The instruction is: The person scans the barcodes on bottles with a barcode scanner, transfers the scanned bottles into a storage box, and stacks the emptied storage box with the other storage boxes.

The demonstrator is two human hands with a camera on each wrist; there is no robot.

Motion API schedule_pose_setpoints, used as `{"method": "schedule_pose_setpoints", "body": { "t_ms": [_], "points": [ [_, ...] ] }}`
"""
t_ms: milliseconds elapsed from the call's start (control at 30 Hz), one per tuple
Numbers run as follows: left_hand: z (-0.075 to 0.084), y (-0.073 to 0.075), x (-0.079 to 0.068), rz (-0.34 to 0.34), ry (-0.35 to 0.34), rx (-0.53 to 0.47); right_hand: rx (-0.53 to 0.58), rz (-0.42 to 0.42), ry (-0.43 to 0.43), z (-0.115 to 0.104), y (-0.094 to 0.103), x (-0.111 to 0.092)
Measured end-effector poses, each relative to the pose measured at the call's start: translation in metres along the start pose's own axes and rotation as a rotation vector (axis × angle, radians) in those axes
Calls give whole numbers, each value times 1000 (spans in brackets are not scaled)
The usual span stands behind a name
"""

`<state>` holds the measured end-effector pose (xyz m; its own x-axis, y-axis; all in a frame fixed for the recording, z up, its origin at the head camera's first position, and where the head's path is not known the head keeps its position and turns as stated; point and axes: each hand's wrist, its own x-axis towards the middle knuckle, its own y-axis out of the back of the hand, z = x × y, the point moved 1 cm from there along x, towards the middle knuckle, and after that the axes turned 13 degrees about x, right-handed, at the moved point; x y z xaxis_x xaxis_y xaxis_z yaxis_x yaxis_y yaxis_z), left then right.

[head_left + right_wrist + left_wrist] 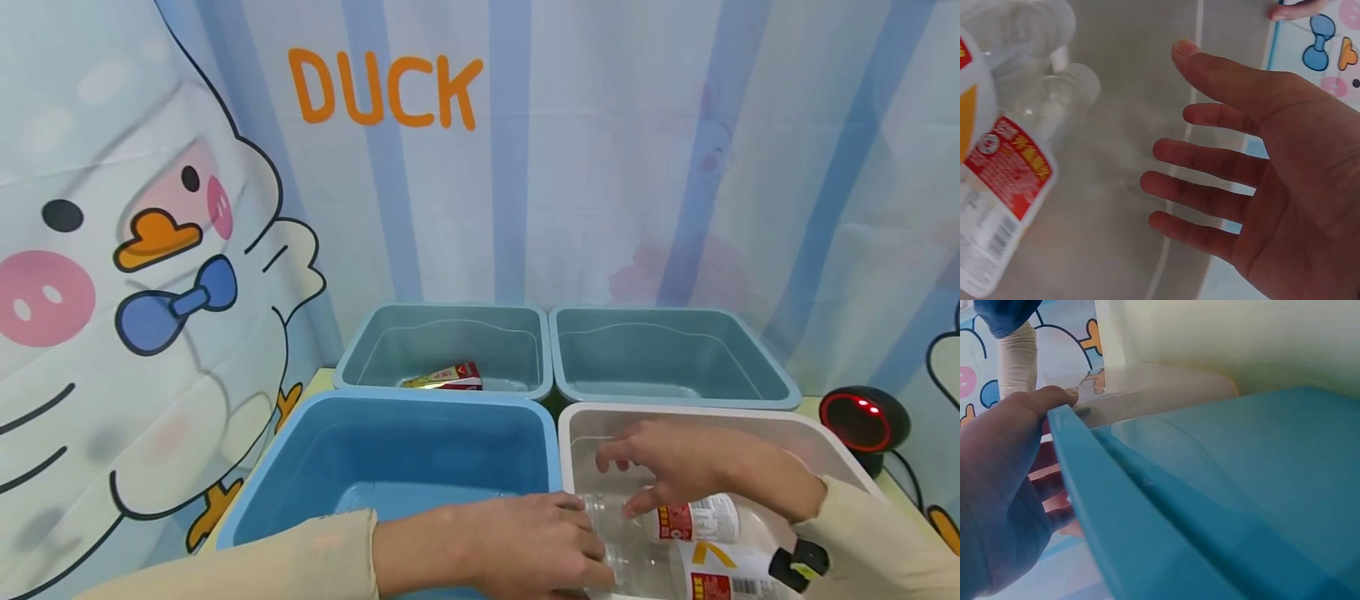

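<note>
My right hand [675,462] hovers over the pale grey bin [697,417] with its fingers spread and nothing in its grasp, as the right wrist view plainly shows. Below it lie two clear plastic bottles, an upper bottle [701,518] and a lower bottle [735,562], both with white, red and yellow labels. My left hand [525,542] reaches over the edge between the blue bin [450,442] and the grey bin, fingers loosely bent close to the bottle necks. In the left wrist view the blue rim [1116,512] partly hides those fingers; nothing held shows.
Behind stand two teal bins; a red and yellow carton [453,377] lies in the left bin [375,329], beside the right bin [645,321]. A black device with a red ring [862,421] and a cable stands at the right. A duck-print curtain [600,167] hangs behind.
</note>
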<state>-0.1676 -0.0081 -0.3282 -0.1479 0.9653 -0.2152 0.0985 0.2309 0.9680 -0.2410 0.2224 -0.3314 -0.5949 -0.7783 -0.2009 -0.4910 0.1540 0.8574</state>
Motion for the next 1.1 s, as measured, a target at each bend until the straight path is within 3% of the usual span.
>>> {"method": "schedule_pose_setpoints", "body": {
  "t_ms": [200, 433, 733, 1100],
  "points": [
    [0, 0, 0, 2, 2, -5, 28, -44, -103, 13, -14, 1],
    [0, 0, 1, 6, -3, 23, 9, -68, -66, 25, -28, 3],
    [0, 0, 0, 9, -10, 26, 7, -91, -84, 33, -34, 9],
    [-1, 0, 0, -4, 1, 25, -83, -127, -211, 37, -41, 23]
  ]
}}
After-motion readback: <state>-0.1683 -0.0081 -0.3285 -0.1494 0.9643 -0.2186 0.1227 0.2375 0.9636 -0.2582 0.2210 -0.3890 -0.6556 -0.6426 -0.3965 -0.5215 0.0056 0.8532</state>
